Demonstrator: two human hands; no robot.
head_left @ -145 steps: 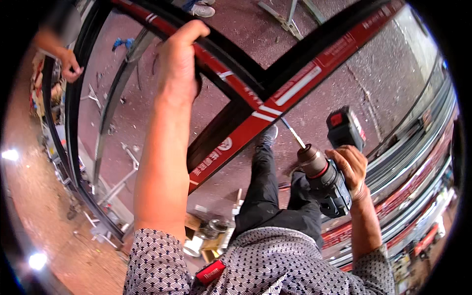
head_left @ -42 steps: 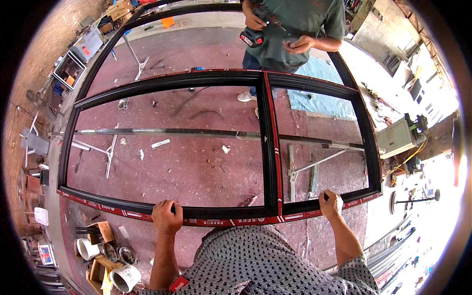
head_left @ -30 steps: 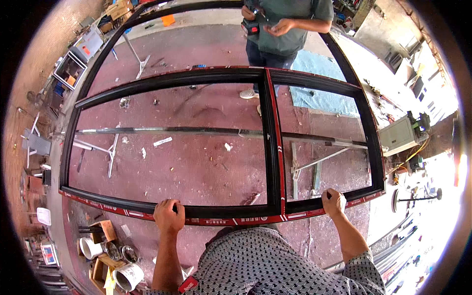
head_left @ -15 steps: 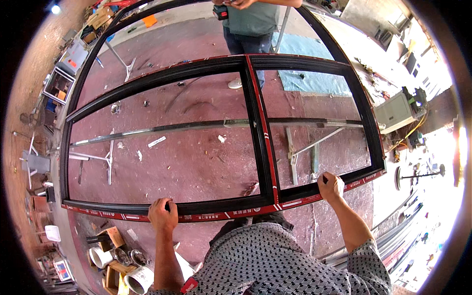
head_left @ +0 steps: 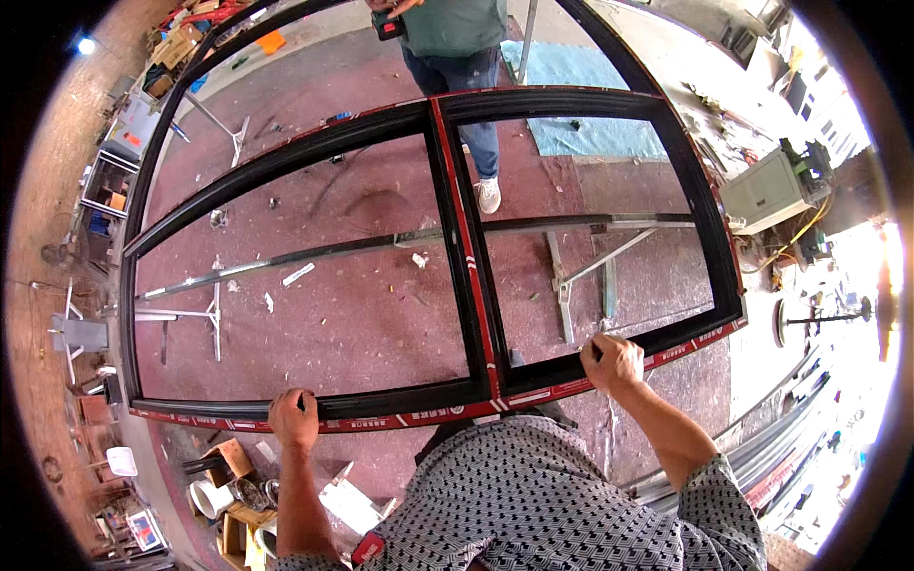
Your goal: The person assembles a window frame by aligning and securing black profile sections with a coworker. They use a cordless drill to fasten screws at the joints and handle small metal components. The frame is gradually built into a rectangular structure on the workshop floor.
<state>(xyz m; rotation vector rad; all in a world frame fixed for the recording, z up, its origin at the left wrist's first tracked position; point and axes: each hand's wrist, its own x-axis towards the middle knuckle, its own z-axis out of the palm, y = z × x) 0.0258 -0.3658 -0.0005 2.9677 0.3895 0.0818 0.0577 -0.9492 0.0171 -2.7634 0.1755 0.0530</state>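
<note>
A large black window frame (head_left: 454, 219) lies in front of me, split into panes without glass and edged with red printed film. My left hand (head_left: 293, 419) is closed around its near rail, left of the divider. Further right, my right hand (head_left: 614, 364) has its fingers curled over the same rail, below the smaller right opening. Under the frame runs a metal support bar (head_left: 314, 255) on trestle legs. Beyond the far side stands another person (head_left: 454, 38), whose hand is by a black and red power tool (head_left: 388, 27), partly cut off.
Below my left arm are white buckets (head_left: 208, 497) and cardboard boxes. A grey-green metal box (head_left: 764, 198) with cables stands at the right, above a bundle of long profiles (head_left: 790, 447). A blue sheet (head_left: 597, 138) lies on the red floor. Clutter lines the left wall.
The frame's divider and both my hands sit further left in the picture, my grip on the rail unchanged. The other person's foot has come nearer and shows through the right opening.
</note>
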